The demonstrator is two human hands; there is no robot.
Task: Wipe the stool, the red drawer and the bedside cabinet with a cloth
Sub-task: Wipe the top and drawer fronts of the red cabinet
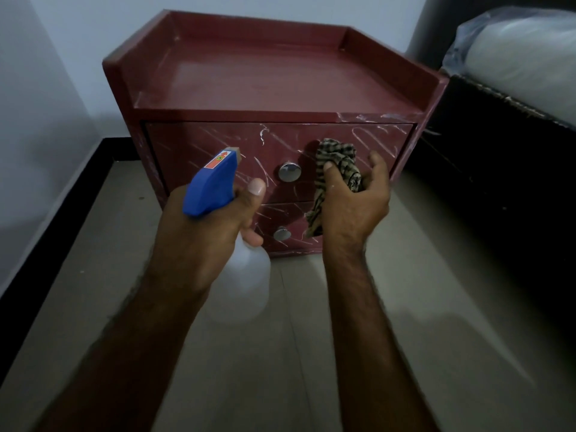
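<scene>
There is one red cabinet (265,79) on the floor. It has two drawers, a top drawer (202,141) and a lower drawer (280,213) right under it. Each drawer has one round silver knob, so there are two: the upper knob (290,172) and the lower knob (282,234). Many thin white marks run over the cabinet's front.

There are two hands. The left hand (202,244) is in front of the cabinet's left half. Its fingers wrap round the neck of one spray bottle (215,185) with a blue top, and the tip points at the top drawer. The right hand (355,207) is in front of the cabinet's right half, just right of the upper knob. Its thumb and curled fingers hold one striped cloth (336,160), bunched up in front of the top drawer. One end hangs down over the lower drawer. I cannot tell if the cloth touches the wood.

The hands hide most of the lower drawer. The bottle's white body looks blurry. Right of the cabinet, one dark bed (498,151) is cut off by the picture's edge.
</scene>
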